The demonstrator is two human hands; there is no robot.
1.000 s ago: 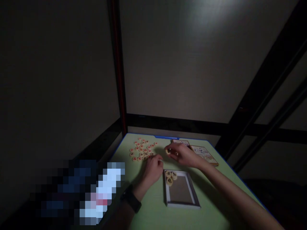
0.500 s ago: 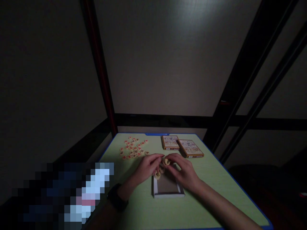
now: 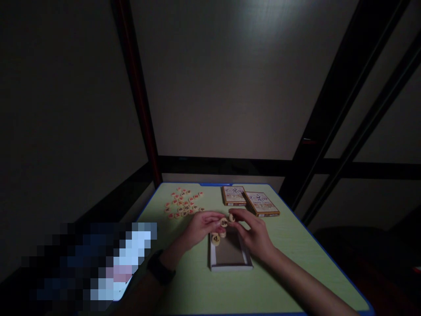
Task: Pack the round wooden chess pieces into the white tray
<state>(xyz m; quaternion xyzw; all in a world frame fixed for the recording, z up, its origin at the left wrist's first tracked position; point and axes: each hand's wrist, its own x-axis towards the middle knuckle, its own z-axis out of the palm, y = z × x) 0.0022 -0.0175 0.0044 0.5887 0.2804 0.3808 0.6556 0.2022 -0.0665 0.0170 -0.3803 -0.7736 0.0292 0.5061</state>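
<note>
One xiangqi piece [image 3: 231, 217], tilted, was pinched between the thumb and forefinger of the right hand [image 3: 255, 231], at the lower center of the frame. The left hand [image 3: 200, 228], just beside it, appeared clamped by its fingertips on a black-marked piece [image 3: 224, 222]. Both pieces were positioned over the upper end of a shallow open tray [image 3: 232, 267]. Progress was judged to be early: at least two tray pieces [image 3: 215, 239] lay at the tray's upper left, one partly hidden by the left fingers, and brown bottom showed across the remainder. Numerous red- and black-marked loose pieces [image 3: 180, 204] were left outside, spread on the green table [image 3: 289, 272] left of center. Two printed boxes [image 3: 262, 204] lay right of center, near the table's far edge.
</note>
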